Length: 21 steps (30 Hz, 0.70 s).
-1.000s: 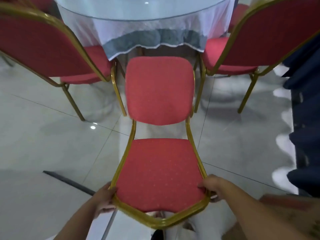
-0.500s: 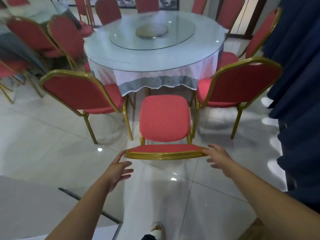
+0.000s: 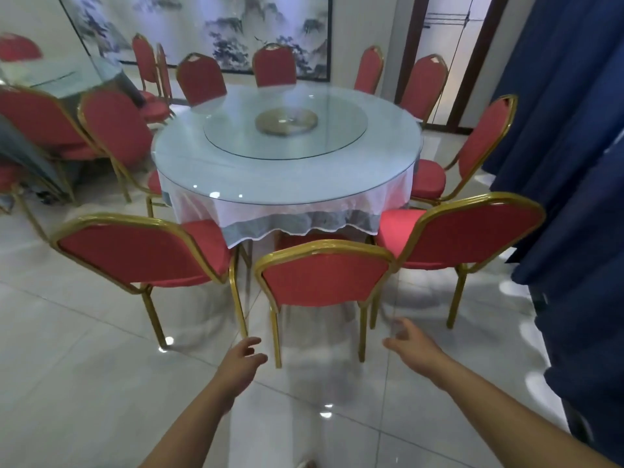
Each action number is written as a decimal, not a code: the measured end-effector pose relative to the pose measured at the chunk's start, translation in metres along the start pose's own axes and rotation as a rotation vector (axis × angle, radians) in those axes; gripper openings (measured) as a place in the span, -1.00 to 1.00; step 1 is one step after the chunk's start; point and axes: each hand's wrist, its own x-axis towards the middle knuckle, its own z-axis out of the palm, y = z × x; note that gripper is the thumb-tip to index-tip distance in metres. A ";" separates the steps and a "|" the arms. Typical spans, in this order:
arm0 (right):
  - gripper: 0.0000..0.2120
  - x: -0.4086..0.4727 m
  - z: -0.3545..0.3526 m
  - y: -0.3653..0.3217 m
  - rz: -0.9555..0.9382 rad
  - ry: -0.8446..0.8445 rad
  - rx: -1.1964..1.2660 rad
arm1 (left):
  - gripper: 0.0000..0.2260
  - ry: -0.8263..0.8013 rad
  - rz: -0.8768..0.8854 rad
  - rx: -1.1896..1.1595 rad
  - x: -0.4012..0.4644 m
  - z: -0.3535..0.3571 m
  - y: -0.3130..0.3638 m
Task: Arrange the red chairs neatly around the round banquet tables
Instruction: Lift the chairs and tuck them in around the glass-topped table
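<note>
Middle chair (image 3: 326,282) tucked at round desk (image 3: 287,184); both hands (image 3: 241,361) (image 3: 410,346) open, empty, just behind. Next prob: straighten neighbour chair (image 3: 141,255).

The floor (image 3: 84,383) is pale glossy tile with thin grout lines and bright glints of light. On the far wall hangs a large ink landscape painting (image 3: 236,32) in a dark frame. Far right, a dark-framed glass door (image 3: 452,59) lets in daylight. Dark blue curtains (image 3: 574,146) fill the right side, from far to near.
</note>
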 end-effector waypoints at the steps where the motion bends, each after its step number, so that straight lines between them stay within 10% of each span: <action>1: -0.39 0.004 0.000 -0.007 -0.007 0.007 0.002 | -0.59 0.014 0.021 0.036 0.009 -0.003 0.009; 9: -0.32 0.065 -0.026 -0.058 -0.199 0.127 -0.102 | -0.32 0.088 0.266 0.236 0.076 -0.014 0.106; 15: -0.03 0.146 -0.055 -0.110 -0.315 0.124 -0.546 | -0.04 0.234 0.268 0.828 0.140 0.000 0.168; 21: -0.42 0.231 -0.060 -0.115 -0.373 -0.023 -0.650 | -0.67 0.048 0.166 0.857 0.177 0.023 0.197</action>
